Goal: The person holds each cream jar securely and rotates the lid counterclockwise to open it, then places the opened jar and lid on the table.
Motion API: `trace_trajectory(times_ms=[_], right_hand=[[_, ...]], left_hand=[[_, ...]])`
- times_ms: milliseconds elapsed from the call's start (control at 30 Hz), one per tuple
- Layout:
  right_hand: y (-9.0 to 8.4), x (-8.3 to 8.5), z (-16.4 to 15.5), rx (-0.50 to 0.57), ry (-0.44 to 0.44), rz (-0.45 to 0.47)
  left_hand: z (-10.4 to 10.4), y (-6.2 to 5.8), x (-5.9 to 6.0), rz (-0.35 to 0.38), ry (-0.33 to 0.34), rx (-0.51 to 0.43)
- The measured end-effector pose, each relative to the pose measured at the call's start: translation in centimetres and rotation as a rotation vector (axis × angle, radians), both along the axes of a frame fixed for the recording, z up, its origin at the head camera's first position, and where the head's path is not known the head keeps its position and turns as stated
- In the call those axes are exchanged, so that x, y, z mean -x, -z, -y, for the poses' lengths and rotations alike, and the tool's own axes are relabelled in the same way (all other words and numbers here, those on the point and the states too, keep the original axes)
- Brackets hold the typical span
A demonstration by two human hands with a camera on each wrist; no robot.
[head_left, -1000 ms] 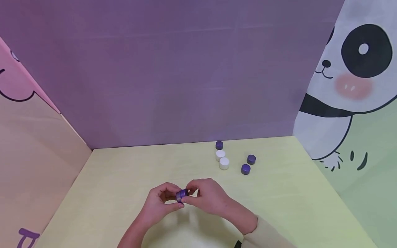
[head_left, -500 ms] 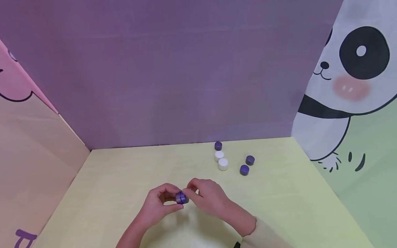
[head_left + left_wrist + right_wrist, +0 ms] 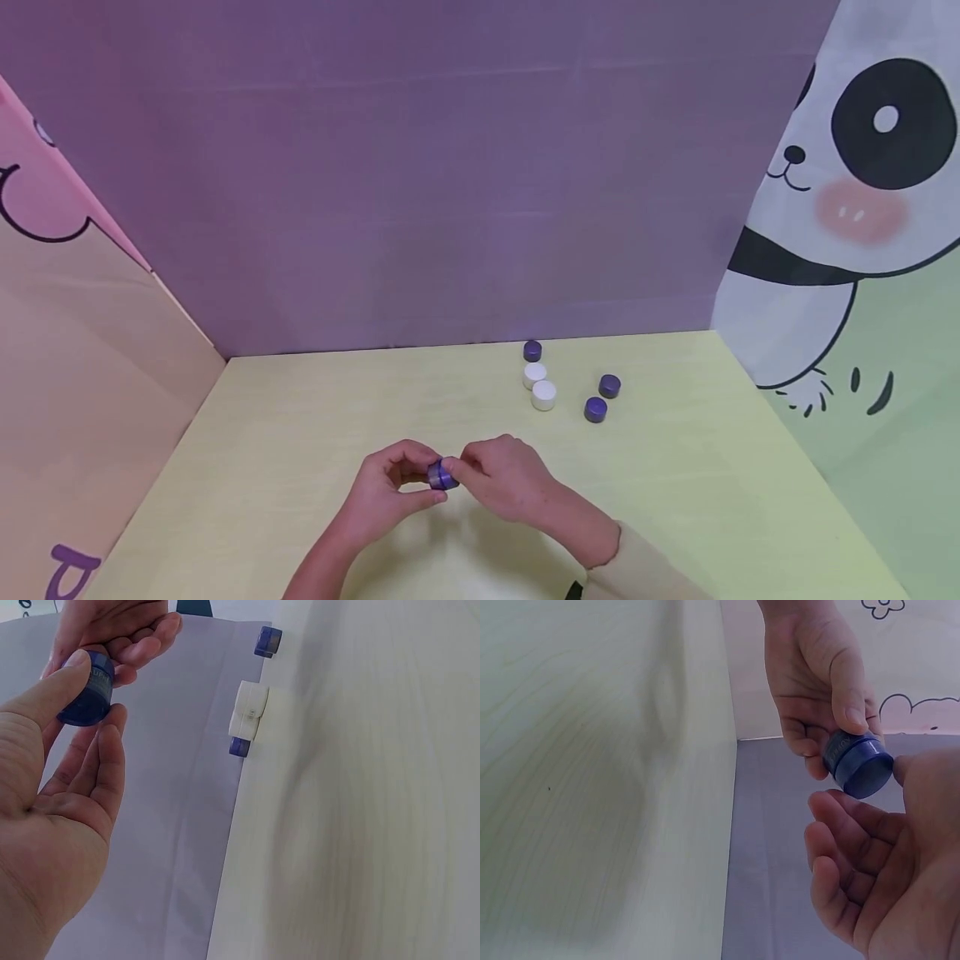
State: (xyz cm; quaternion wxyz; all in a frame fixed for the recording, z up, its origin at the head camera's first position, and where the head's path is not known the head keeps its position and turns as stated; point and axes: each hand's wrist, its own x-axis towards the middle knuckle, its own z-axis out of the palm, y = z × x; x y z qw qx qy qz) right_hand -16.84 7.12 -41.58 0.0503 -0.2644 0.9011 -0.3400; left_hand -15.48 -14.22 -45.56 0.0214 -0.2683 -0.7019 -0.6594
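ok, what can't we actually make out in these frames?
- Small purple jar: head view, fingers of the left hand and right hand cover most of it; whether lid and base are joined is unclear.
- Its print: left wrist view, blurred.
- White jars and purple lids: too small for detail.
- Right sleeve: cut off by the frame edge.

I see my left hand [image 3: 52,817] pinching a small purple jar [image 3: 86,688], right hand [image 3: 112,630] touching its far end.
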Motion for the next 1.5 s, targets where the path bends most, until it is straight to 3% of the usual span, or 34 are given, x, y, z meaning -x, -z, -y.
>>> trace_trajectory(times_ms=[333, 633, 833, 1100, 1500], right_hand=[[-0.21, 0.27, -0.41, 0.102, -0.079, 0.084], [-0.36, 0.22, -0.71, 0.210, -0.142, 0.028], [-0.23, 0.19, -0.56, 0.175, -0.085, 0.057], [0.00, 0.06, -0.49, 0.051, 0.037, 0.050], [-0.15, -0.09, -0.65, 0.071, -0.017, 0.094]], left_hand=[[0.02, 0.06, 0.02, -0.007, -0.002, -0.011], [0.05, 0.18, 0.18, 0.028, -0.024, 0.008], [-0.10, 0.11, 0.24, 0.027, -0.007, 0.002], [-0.47, -0.09, 0.19, 0.003, -0.005, -0.001], [-0.50, 0.16, 0.01, 0.028, -0.013, -0.004]])
